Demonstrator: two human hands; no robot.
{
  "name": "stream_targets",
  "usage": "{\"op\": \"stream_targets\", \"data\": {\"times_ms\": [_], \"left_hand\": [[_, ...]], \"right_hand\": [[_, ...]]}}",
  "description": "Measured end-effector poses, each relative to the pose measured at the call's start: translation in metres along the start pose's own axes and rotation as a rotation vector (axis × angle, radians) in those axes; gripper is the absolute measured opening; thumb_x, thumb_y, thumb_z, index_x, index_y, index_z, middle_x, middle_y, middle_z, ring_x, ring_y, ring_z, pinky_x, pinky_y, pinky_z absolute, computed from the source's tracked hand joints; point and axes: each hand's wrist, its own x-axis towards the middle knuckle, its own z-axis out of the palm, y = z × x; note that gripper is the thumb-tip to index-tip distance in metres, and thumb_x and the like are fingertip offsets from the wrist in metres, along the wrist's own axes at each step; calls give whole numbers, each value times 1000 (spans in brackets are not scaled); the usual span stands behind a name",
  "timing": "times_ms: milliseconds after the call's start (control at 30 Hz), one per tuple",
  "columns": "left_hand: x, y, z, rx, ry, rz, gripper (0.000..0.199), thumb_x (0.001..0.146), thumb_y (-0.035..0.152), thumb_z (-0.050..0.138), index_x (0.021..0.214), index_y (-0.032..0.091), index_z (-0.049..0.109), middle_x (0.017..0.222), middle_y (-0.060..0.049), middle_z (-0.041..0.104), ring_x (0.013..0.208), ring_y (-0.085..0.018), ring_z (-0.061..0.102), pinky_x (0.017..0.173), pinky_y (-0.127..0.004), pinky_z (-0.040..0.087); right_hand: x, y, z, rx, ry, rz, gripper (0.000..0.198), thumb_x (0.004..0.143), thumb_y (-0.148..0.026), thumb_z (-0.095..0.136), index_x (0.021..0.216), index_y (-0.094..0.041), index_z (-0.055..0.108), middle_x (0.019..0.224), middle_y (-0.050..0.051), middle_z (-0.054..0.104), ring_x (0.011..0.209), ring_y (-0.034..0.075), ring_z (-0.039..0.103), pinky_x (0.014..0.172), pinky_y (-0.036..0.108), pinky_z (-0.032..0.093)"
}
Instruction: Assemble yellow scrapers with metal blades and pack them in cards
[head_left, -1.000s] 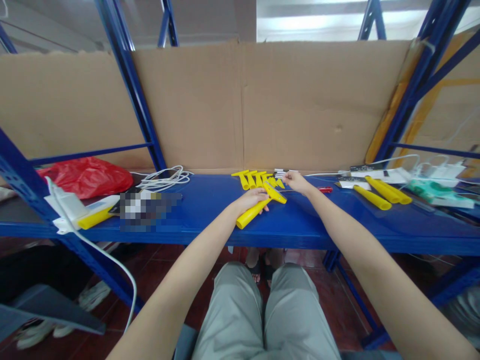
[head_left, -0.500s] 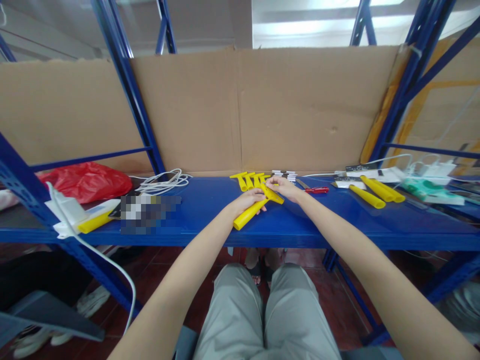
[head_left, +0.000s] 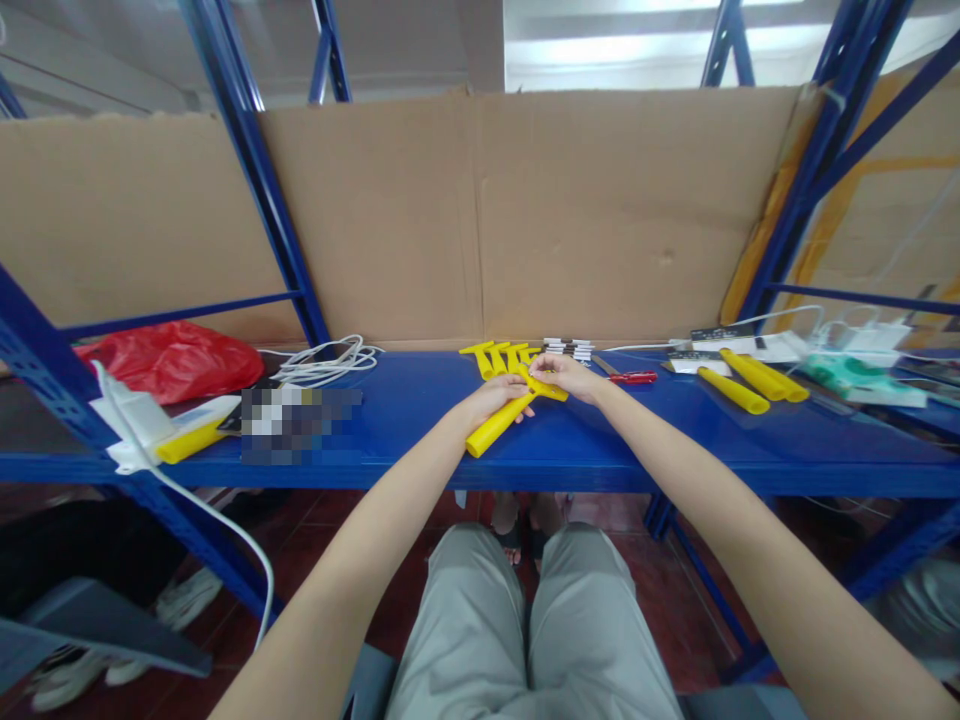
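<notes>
Shifted leftward, the right hand (head_left: 564,375), fingers bent, grip unclear, touches one T-handle (head_left: 495,430) the left hand (head_left: 489,397) clasps, three tubes (head_left: 754,376) farther right.

Loose pale-grey trousers (head_left: 469,625), creased over thighs; bare forearms (head_left: 375,540), bare fingers (head_left: 550,367).

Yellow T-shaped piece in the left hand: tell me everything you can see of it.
The yellow T-shaped piece looks like smooth plastic: a long, rounded handle with a crossbar at its far end. It slants over the blue tabletop, the handle's free end pointing near and left. The left hand grips it close to the crossbar; the right hand's fingertips meet the crossbar, partly hiding it. Whether it touches the tabletop is unclear.
</notes>
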Motion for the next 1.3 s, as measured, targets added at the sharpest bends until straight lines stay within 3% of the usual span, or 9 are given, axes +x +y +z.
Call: {"op": "stream_targets", "data": {"times_ms": [400, 600, 967, 1300], "left_hand": [[1, -4, -1, 51, -32, 18, 9, 87, 5, 45, 88, 12, 50, 59, -2, 61, 44, -10, 58, 44, -19, 44], [7, -7, -6, 46, -35, 9, 6, 86, 8, 50, 90, 12, 50, 59, -1, 61, 45, -11, 59, 45, -20, 45], [5, -8, -5, 63, -41, 28, 7, 85, 8, 49, 89, 13, 50, 56, -1, 60, 45, -11, 59, 43, -18, 44], [-2, -4, 0, 85, -29, 44, 6, 86, 9, 49, 85, 15, 49, 52, 1, 59, 42, -10, 57, 40, -17, 42]], "right_hand": [[2, 4, 0, -85, -3, 55, 8, 69, -18, 62, 71, -18, 54, 71, -4, 54, 66, 11, 50, 72, 27, 42], [1, 3, 5, 32, 55, 112, 14, 69, -13, 62, 72, -20, 49, 68, -6, 52, 64, 10, 50, 70, 26, 44], [-2, 1, 5, 194, 47, 184, 24, 64, -9, 67, 78, -21, 51, 72, -5, 54, 67, 9, 53, 75, 26, 48], [-2, 1, 5, 205, 55, 202, 26, 65, -7, 65, 80, -22, 50, 74, -4, 56, 70, 10, 56, 79, 28, 49]]}}
